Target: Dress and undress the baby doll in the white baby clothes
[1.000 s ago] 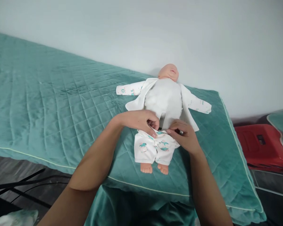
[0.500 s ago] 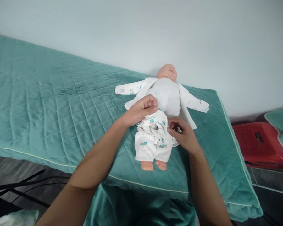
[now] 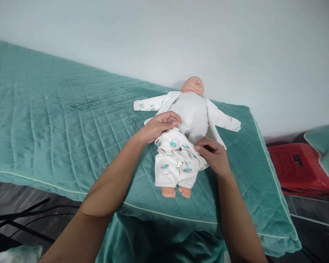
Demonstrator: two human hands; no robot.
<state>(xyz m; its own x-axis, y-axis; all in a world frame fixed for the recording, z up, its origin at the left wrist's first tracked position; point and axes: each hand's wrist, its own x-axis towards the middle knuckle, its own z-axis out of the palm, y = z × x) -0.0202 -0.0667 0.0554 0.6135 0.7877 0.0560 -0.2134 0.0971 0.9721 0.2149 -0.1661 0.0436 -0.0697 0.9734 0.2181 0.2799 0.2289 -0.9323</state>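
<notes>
A baby doll [image 3: 192,109] lies on its back, its head toward the wall and its bare feet toward me. It wears a white printed jacket [image 3: 224,119] spread open at the front, both sleeves stretched sideways. White printed pants [image 3: 170,168] cover its legs, bunched around the hips. My left hand [image 3: 161,126] pinches the waistband at the doll's hip on the left. On the other side, my right hand [image 3: 212,153] has thumb and forefinger closed on the pants' waist edge. The fabric between my hands is wrinkled.
A green quilted cover [image 3: 71,138] with pale piping spreads under the doll, up against a white wall [image 3: 164,40]. Beyond its right edge stands a red plastic stool [image 3: 298,168]. Black metal legs [image 3: 24,215] show at the lower left.
The pants' waistband has come down and spread wider, showing more of the doll's white belly. My left hand has shifted slightly left; the right hand stays at the hip.
</notes>
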